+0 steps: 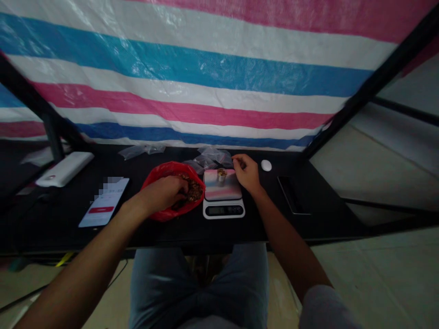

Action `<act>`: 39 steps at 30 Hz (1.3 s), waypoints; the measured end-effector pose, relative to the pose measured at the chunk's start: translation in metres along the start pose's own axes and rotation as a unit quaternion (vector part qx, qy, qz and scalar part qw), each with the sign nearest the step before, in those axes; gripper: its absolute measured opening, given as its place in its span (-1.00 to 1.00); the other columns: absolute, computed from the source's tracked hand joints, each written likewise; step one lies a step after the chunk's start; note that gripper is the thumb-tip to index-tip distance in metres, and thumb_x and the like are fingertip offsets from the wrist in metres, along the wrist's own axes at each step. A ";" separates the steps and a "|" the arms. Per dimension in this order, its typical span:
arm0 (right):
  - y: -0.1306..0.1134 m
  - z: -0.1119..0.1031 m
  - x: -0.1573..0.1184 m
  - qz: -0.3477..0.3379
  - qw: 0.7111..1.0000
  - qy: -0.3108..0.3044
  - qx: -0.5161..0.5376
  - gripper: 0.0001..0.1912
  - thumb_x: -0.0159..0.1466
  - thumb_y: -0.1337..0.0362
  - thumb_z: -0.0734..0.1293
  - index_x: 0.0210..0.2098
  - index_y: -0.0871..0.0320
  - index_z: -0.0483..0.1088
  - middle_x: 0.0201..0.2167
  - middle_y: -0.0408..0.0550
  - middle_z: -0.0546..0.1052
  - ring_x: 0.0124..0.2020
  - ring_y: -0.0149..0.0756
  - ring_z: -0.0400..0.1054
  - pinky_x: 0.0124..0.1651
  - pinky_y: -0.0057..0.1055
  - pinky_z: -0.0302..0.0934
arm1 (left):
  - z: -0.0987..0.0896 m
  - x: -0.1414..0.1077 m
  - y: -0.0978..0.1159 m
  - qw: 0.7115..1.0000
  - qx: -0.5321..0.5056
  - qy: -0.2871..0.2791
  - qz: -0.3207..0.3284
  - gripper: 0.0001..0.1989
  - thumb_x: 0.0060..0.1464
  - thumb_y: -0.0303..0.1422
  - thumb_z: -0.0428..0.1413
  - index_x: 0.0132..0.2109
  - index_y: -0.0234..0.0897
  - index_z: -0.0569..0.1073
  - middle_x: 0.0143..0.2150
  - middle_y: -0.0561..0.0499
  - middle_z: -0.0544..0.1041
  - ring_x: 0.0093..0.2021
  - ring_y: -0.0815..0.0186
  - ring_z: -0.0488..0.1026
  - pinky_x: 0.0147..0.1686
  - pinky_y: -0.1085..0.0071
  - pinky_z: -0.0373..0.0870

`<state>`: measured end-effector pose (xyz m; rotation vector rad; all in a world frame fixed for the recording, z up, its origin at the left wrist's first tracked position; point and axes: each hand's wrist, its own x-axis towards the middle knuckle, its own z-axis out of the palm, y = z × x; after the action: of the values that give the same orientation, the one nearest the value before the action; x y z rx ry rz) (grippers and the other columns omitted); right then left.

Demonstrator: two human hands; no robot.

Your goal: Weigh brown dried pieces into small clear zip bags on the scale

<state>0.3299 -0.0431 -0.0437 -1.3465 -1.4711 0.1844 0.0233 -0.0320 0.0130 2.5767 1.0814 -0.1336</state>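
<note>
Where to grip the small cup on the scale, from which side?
Best pinch the cup around its side wall from the right, where the right hand sits. It stands upright and narrow on the kitchen scale, and its filled top makes the rim a poor hold.

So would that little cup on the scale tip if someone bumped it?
Probably: the small cup looks narrow, standing on the smooth scale platform, so a bump could topple or slide it. Its brown contents reach the rim, so they'd likely spill.

- Red plastic bag (164,169): crumpled, open, holding brown chunks (195,191), just left of the digital scale (223,210).
- Small metal cup (222,177): upright, brown-filled, on the scale's platform.
</note>
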 end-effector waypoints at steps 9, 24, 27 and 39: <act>0.013 -0.009 -0.011 0.002 1.000 0.009 -0.004 -0.79 0.33 0.17 0.29 -0.25 0.12 0.54 -0.32 -0.03 0.59 -0.33 -0.23 0.41 -0.19 -0.27 0.34 | -0.001 0.001 0.021 0.996 0.035 0.058 0.059 -0.61 0.20 -0.32 0.21 0.17 -0.17 0.56 0.17 -0.17 0.60 0.08 -0.01 0.57 0.00 0.23 0.49; 0.015 -0.009 -0.012 -0.014 1.000 -0.011 0.003 -0.79 0.35 0.18 0.29 -0.30 0.11 0.52 -0.36 -0.05 0.57 -0.33 -0.24 0.41 -0.22 -0.29 0.28 | -0.015 0.010 0.016 0.995 0.000 0.035 0.093 -0.78 0.29 -0.43 0.09 -0.08 -0.25 0.65 -0.02 -0.13 0.69 -0.03 0.13 0.61 0.01 0.32 0.45; 0.015 -0.008 -0.012 -0.018 1.000 -0.007 0.008 -0.79 0.35 0.18 0.29 -0.31 0.12 0.52 -0.37 -0.05 0.57 -0.34 -0.24 0.41 -0.23 -0.30 0.26 | -0.027 0.013 0.024 0.991 -0.024 0.056 0.122 -0.78 0.29 -0.41 0.10 -0.10 -0.24 0.65 -0.08 -0.09 0.69 -0.09 0.18 0.61 -0.04 0.36 0.45; 0.009 -0.013 -0.012 -0.041 0.999 -0.008 0.034 -0.80 0.35 0.20 0.30 -0.31 0.12 0.53 -0.38 -0.05 0.56 -0.38 -0.27 0.38 -0.30 -0.32 0.23 | -0.058 0.095 0.070 0.974 -0.033 0.091 0.206 -0.81 0.19 -0.49 0.14 -0.24 -0.31 0.67 -0.27 -0.06 0.69 -0.24 0.24 0.58 -0.23 0.42 0.32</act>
<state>0.3428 -0.0561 -0.0516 -1.2313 -1.5167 0.1904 0.1367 0.0069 0.0665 2.7275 0.5704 0.2407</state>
